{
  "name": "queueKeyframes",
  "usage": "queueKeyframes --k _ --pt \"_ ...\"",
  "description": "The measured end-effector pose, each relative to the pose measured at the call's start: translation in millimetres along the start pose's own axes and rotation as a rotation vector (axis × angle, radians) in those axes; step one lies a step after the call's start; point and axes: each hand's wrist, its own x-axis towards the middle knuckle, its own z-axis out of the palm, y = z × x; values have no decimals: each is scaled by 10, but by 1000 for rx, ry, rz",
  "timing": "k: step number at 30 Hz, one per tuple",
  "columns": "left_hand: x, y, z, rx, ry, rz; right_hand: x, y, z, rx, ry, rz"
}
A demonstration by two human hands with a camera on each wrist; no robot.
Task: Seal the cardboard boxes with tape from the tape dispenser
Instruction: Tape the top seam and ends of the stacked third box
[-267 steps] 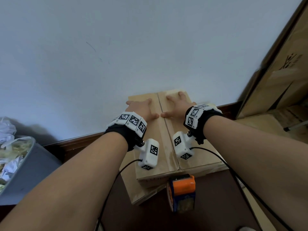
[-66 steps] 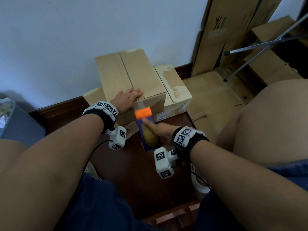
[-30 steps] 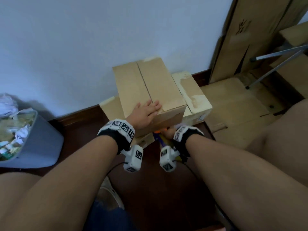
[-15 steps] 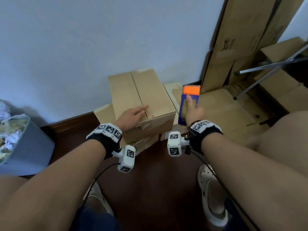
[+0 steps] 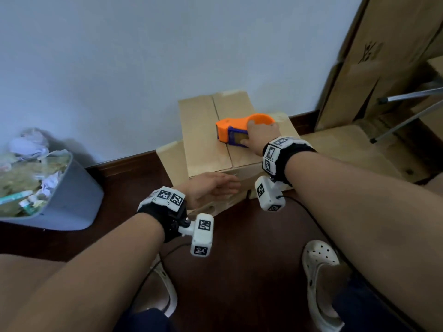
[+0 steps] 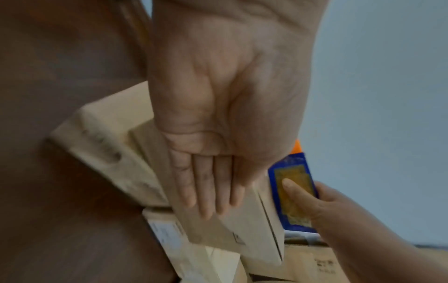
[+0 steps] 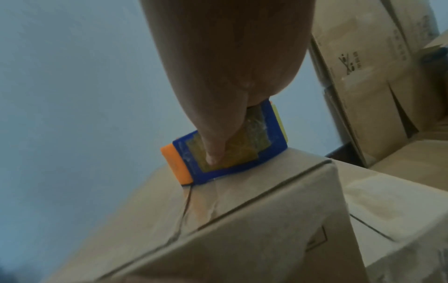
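The right hand [image 5: 260, 137] grips the orange and blue plastic tape dispenser [image 5: 236, 131], thumb pressed on its yellowish tape roll, fingers curled round the far side; the dispenser sits on top of the brown cardboard box [image 5: 206, 140], on the centre seam [image 5: 219, 116] about halfway along; the left hand [image 5: 211, 190], fingers straight and together, lies flat against the box's near face. Risks, as I judge them: the dispenser could drift right off the seam and leave the flaps unsealed; a weak brace could let the box slide toward the pale wall [image 5: 143, 56]; uneven pressure could wrinkle the tape.
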Motion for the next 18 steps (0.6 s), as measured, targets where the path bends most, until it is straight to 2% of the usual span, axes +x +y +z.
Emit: queueKeyframes --k 3,5,9,12,14,16,18 --pt "153 -191 175 -271 107 64 -14 -35 84 -40 53 -12" --pt "233 -292 212 -362 124 86 -31 -44 121 -56 79 -18" --pt "376 -468 158 -353 107 98 -25 -24 121 -46 78 -37" --pt "496 -593 53 -297 91 36 -16 -27 143 -42 83 -37" --pt "553 -678 -3 -229 203 -67 -22 -28 153 -38 88 -34" --pt "619 -789 -58 -164 390 -167 -24 -29 161 -34 99 -32" --pt "640 -851 -97 -38 483 -178 -34 -41 175 -34 115 -28"
